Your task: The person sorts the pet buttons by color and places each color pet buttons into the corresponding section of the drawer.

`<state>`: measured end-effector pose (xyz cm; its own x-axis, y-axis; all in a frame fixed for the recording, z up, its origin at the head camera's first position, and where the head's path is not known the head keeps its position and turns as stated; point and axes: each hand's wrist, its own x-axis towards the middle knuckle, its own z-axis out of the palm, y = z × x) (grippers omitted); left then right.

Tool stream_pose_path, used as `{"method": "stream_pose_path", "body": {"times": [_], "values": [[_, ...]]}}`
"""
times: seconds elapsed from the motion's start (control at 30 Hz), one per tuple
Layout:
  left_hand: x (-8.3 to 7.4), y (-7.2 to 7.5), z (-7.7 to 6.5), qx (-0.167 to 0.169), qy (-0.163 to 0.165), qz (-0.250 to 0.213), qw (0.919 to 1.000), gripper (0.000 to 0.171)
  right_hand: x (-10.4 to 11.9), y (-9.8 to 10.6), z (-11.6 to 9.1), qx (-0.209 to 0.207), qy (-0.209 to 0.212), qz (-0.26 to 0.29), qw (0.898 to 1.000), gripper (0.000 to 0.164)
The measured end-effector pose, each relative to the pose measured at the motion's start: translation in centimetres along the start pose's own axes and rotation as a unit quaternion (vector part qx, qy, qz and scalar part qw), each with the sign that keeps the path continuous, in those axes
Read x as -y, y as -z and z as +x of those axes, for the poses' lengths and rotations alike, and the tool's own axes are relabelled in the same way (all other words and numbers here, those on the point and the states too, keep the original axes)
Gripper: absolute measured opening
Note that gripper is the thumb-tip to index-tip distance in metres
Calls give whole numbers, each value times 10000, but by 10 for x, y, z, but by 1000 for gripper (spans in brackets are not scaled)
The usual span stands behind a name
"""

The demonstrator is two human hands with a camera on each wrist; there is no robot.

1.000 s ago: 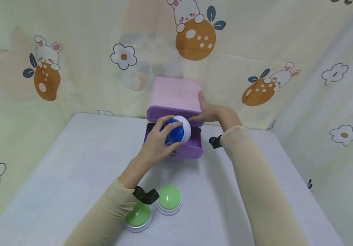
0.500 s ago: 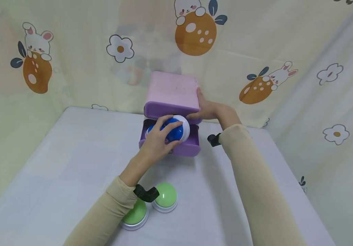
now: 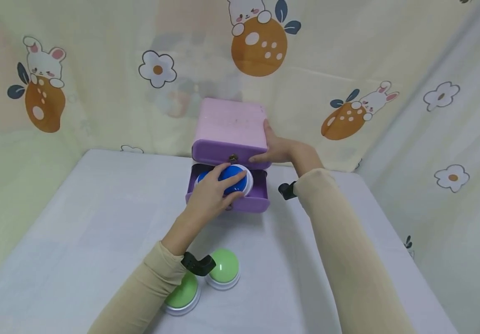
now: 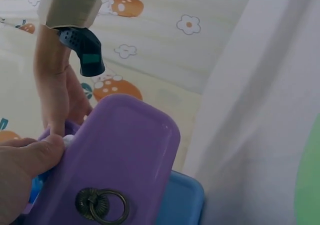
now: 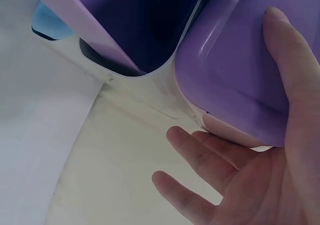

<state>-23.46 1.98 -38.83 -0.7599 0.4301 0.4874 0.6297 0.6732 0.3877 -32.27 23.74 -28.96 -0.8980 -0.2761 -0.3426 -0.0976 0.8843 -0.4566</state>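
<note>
A small pink two-drawer cabinet point(image 3: 231, 120) stands at the back of the table with its purple lower drawer point(image 3: 256, 205) pulled out. Over this drawer my left hand point(image 3: 206, 195) grips a blue dome-shaped button with a white base point(image 3: 235, 186), fingers across the dome and thumb at its near side. Another blue dome point(image 3: 202, 176) shows in the drawer's left part, partly covered by my hand. My right hand point(image 3: 281, 148) rests against the cabinet's right side, its thumb point(image 5: 290, 45) lying on the upper drawer's purple front point(image 3: 210, 151). That upper drawer is closed.
Two green dome buttons on pale bases, the right one point(image 3: 224, 266) and the left one point(image 3: 183, 292), sit on the white tabletop point(image 3: 110, 222) near my left forearm. A patterned curtain point(image 3: 110, 93) hangs right behind the cabinet. A metal ring pull point(image 4: 107, 206) juts from the lower drawer's front.
My left hand has lowered the blue button from above the drawer down into it, and its dome now faces more upward. My right hand stays against the cabinet. The head view has shifted slightly.
</note>
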Motion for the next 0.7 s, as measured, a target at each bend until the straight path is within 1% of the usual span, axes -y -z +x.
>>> {"method": "stream_pose_path", "body": {"times": [0.07,0.13,0.27,0.33,0.43,0.53,0.6,0.7], "values": [[-2,-1,1,105,49,115,9999,50,-2,0,-1,-19,25,38,10000,126],[-4,-2,1,121,109,113,9998,50,-4,-1,-2,-23,26,64,10000,125],[-8,-1,3,194,147,143,9996,50,-3,-1,-3,26,-131,24,9999,124],[-10,0,6,321,163,182,9992,50,-2,-1,-2,73,-215,-45,9997,124],[-14,3,14,669,269,258,9971,50,-2,0,-3,108,-256,-89,9996,124],[-20,8,25,1176,330,450,9915,49,-3,1,-3,93,-235,-113,9996,124],[-23,11,32,1525,231,553,9865,49,-3,1,-4,70,-245,-105,9996,124],[-24,15,42,2007,-29,591,9779,48,-3,0,-5,55,-293,-6,9996,124]]}}
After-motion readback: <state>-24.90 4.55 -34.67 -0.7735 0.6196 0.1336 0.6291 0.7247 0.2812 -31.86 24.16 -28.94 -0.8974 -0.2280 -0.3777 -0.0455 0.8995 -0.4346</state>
